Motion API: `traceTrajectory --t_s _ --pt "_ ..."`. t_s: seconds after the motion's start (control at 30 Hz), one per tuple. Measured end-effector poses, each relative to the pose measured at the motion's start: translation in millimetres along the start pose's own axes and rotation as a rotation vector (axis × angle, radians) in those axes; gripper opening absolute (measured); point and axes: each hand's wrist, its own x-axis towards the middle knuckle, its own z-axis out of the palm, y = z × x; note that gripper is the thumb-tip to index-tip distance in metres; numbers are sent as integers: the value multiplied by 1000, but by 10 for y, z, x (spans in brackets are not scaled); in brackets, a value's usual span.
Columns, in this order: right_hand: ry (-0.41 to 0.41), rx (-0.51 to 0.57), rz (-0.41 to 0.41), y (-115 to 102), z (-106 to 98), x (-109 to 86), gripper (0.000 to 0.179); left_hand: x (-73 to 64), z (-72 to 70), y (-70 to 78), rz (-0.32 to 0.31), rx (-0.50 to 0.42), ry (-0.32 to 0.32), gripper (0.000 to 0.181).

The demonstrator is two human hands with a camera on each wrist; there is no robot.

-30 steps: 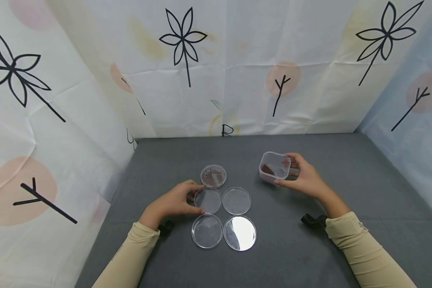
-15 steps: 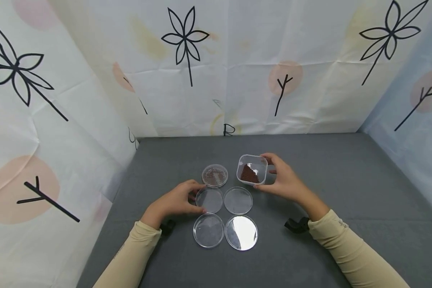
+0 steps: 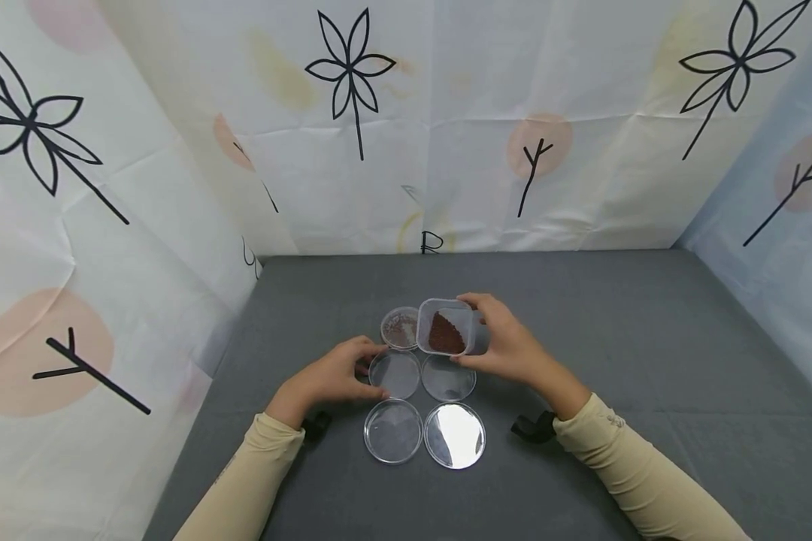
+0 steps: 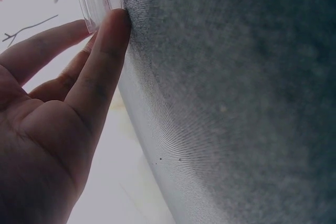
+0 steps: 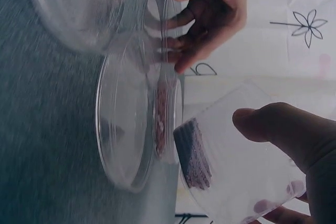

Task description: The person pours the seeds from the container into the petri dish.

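My right hand [image 3: 510, 344] grips a clear, square plastic container [image 3: 469, 323], tilted to the left in the head view. Reddish-brown granules [image 3: 446, 335] are heaped along one side of it. It hangs over the upper right petri dish [image 3: 449, 383] and overlaps the edge of a petri dish with brown granules [image 3: 398, 328]. My left hand [image 3: 334, 373] holds the rim of a clear petri dish [image 3: 395, 376] between thumb and fingers. In the left wrist view, the left thumb [image 4: 107, 45] lies against the dish's side. The right wrist view shows the right thumb [image 5: 257, 121] on the container wall.
Two more clear petri dishes stand in front: one on the left [image 3: 392, 432], and one on the right [image 3: 455, 436] with bright glare. All rest on a grey table [image 3: 582, 300]. Patterned white cloth [image 3: 467, 90] rises behind it and at the sides.
My right hand has carried the container leftward from the right side to above the dishes, tilting it on the way. My left hand has kept its place at the dish.
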Motion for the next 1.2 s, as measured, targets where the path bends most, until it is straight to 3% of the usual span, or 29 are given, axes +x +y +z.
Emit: traceTrajectory --t_s 0.4,0.93,1.2 --pt "13 -249 -116 -146 187 81 96 -2 -1 -19 -1 -15 -6 81" --pt "-12 -385 -291 -253 319 94 93 -8 -17 15 -16 -27 -24 80" --pt "-36 -478 -333 -351 348 115 96 -11 -16 13 -26 -38 -32 80"
